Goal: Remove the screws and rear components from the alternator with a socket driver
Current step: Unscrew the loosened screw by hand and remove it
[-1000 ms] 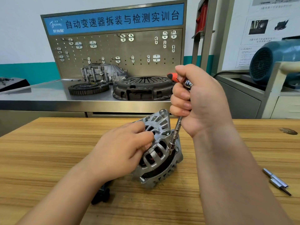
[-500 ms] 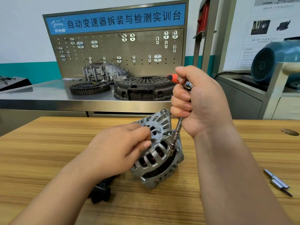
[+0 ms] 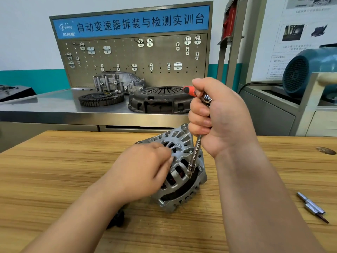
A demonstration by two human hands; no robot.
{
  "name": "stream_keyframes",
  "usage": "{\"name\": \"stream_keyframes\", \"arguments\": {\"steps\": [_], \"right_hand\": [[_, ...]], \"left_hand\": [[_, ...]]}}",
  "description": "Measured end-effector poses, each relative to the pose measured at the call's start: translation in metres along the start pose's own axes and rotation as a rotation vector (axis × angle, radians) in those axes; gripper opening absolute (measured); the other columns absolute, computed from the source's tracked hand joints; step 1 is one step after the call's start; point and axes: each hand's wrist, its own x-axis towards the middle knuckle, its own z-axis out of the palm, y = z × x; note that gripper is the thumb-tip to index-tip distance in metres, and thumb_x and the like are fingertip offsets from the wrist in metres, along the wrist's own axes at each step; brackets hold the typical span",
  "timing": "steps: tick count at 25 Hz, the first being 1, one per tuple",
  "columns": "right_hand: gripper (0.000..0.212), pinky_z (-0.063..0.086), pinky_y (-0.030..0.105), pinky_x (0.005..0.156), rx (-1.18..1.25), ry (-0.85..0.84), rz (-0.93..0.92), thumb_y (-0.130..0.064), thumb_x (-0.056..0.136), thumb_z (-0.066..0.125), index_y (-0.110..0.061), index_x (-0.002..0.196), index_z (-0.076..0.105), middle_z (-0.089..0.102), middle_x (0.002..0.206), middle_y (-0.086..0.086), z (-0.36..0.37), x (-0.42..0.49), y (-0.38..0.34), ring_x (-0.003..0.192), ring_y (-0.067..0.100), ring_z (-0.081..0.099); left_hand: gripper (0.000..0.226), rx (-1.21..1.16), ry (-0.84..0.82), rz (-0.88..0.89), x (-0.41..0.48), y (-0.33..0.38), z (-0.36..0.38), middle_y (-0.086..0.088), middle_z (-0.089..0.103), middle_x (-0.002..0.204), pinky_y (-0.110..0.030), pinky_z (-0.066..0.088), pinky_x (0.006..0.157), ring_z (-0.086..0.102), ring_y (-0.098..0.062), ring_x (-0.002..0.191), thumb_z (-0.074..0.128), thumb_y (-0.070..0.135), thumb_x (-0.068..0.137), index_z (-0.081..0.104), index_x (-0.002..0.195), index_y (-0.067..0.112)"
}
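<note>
An automotive training workshop — a steel worktop (image 3: 45, 106) carries a clutch cover (image 3: 158, 101), a toothed flywheel (image 3: 101, 98) and a cast housing (image 3: 118, 82) beneath a hook-studded pegboard (image 3: 135, 57) with a blue sign (image 3: 131, 21). Technical posters (image 3: 306, 30) hang on the wall beside a blue electric motor (image 3: 310, 70), and an alternator (image 3: 175, 198) stands on a wooden worktop (image 3: 54, 170).

Observed alternator (image 3: 182, 189) propped on edge on wooden table (image 3: 54, 161). Noted left hand (image 3: 144, 172) gripping its housing from the left. Noted right hand (image 3: 218, 117) fisted round orange-handled socket driver (image 3: 196, 152), shaft slanting down, socket tip against housing face. Recorded metal bits (image 3: 311, 207) lying well apart at right, and black part (image 3: 117, 219) under left forearm.
</note>
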Motion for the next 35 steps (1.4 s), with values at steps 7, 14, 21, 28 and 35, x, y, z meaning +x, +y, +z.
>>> {"name": "stream_keyframes", "arguments": {"steps": [7, 14, 21, 28, 35], "right_hand": [[0.028, 0.009, 0.018, 0.039, 0.009, -0.006, 0.004, -0.015, 0.094, 0.050, -0.018, 0.070, 0.037, 0.022, 0.044, -0.005, -0.001, 0.000, 0.000, 0.037, 0.008, 0.014], [0.031, 0.010, 0.017, 0.037, 0.014, -0.002, 0.005, -0.016, 0.094, 0.050, -0.018, 0.065, 0.037, 0.024, 0.042, -0.006, -0.001, 0.000, -0.002, 0.034, 0.007, 0.015], [0.033, 0.011, 0.017, 0.036, 0.018, 0.002, 0.011, -0.018, 0.095, 0.049, -0.019, 0.065, 0.036, 0.025, 0.041, -0.006, -0.003, 0.000, -0.004, 0.033, 0.007, 0.016], [0.032, 0.010, 0.016, 0.037, 0.036, 0.010, 0.009, -0.017, 0.095, 0.049, -0.019, 0.065, 0.036, 0.025, 0.041, -0.006, -0.005, 0.001, -0.004, 0.033, 0.007, 0.016], [0.032, 0.011, 0.015, 0.036, 0.024, 0.022, -0.016, -0.017, 0.095, 0.048, -0.019, 0.065, 0.035, 0.023, 0.042, -0.006, -0.011, 0.002, -0.010, 0.033, 0.007, 0.014]], "left_hand": [[0.042, -0.032, 0.003, -0.107, 0.002, -0.001, -0.003, 0.006, 0.039, 0.050, -0.029, 0.030, 0.051, 0.038, -0.008, 0.049, 0.033, 0.039, 0.093, 0.029, 0.054, 0.025], [0.016, -0.323, 0.114, -0.164, -0.008, -0.019, -0.016, 0.011, 0.060, 0.067, -0.035, 0.048, 0.062, 0.056, -0.006, 0.066, 0.052, 0.039, 0.084, 0.063, 0.077, 0.030], [0.017, -0.459, 0.052, -0.114, -0.008, -0.015, -0.005, 0.010, 0.062, 0.080, -0.029, 0.049, 0.071, 0.059, -0.005, 0.078, 0.073, 0.021, 0.079, 0.074, 0.096, 0.025], [0.010, -0.192, 0.097, -0.039, -0.006, -0.001, -0.001, 0.013, 0.054, 0.074, -0.031, 0.047, 0.069, 0.054, -0.012, 0.075, 0.055, 0.024, 0.082, 0.060, 0.076, 0.017], [0.015, -0.235, 0.052, -0.133, -0.005, -0.004, -0.005, 0.016, 0.055, 0.074, -0.030, 0.044, 0.068, 0.051, -0.004, 0.074, 0.056, 0.033, 0.089, 0.055, 0.075, 0.027]]}}
